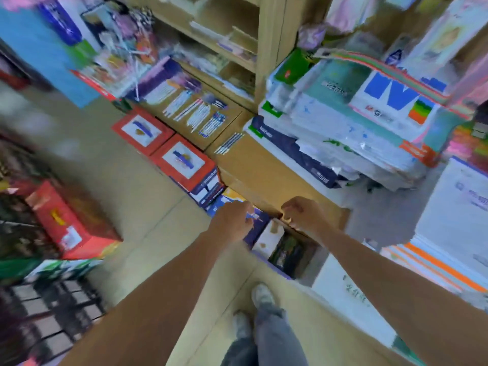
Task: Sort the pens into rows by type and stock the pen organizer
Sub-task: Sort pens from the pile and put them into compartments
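Pens lie in several rows on a cardboard box below the shelf, well ahead of my hands. A smaller bunch sits apart on the next carton. The view is smeared, so I cannot tell the pen types apart from here.

Both arms reach down to an open box on the floor, just in front of my feet. My left hand has its fingers curled, with thumb and forefinger drawn together. Something small and pale shows at the tips, but I cannot tell whether it is a pen or print on the packaging behind. My right hand hangs just beside it over the box edge. Its fingers are curled in, and the blur hides whether they hold anything.

I judge this step to be fetching more stock from the open box. Here is how I would do it well:

1. Steady my head first, so the contents come sharp before I grip.
2. Take 1 type per trip, pinched in the left hand and steadied by the right, all tips facing 1 way.
3. Lay them beside the matching row, parallel, never across it.
4. Keep the small bunch separate until its type is clear.

I cannot pick out the organizer with certainty yet.
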The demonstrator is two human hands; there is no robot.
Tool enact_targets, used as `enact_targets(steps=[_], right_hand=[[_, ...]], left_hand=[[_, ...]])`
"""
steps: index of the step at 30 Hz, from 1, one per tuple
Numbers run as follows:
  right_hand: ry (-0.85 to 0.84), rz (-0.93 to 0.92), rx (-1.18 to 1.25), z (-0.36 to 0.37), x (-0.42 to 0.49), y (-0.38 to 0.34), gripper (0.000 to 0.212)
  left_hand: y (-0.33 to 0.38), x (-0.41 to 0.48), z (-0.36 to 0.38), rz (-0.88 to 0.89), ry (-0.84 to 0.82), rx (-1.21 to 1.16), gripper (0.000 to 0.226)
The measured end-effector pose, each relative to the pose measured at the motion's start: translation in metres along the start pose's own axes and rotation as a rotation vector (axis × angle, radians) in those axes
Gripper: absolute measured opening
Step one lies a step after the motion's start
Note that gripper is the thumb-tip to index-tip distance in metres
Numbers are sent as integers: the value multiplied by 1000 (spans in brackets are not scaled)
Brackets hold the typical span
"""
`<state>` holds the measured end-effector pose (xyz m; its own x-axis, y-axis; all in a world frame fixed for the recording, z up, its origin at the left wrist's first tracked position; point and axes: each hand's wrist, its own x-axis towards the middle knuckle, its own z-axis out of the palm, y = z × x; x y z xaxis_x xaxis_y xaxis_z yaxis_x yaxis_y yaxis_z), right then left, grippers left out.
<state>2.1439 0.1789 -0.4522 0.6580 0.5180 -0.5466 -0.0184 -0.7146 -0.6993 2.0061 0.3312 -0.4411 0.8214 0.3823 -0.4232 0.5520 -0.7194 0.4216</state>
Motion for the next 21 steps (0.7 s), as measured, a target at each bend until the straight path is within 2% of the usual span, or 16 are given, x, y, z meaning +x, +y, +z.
enact_targets(steps=[2, 7, 11, 21], right_hand=[[-32, 0, -11, 25, 21, -13, 20], [-97, 48, -26, 66, 83, -54, 16], [-92, 92, 8, 85, 144, -80, 17], [-15, 277, 92, 122, 284, -115, 19]], left_hand=[[-31, 12, -8, -32, -5, -40, 30], [-94, 58, -34, -91, -55, -100, 30], [-127, 107, -59, -121, -41, -125, 29], [-186, 245, -89, -105, -150, -97, 26]])
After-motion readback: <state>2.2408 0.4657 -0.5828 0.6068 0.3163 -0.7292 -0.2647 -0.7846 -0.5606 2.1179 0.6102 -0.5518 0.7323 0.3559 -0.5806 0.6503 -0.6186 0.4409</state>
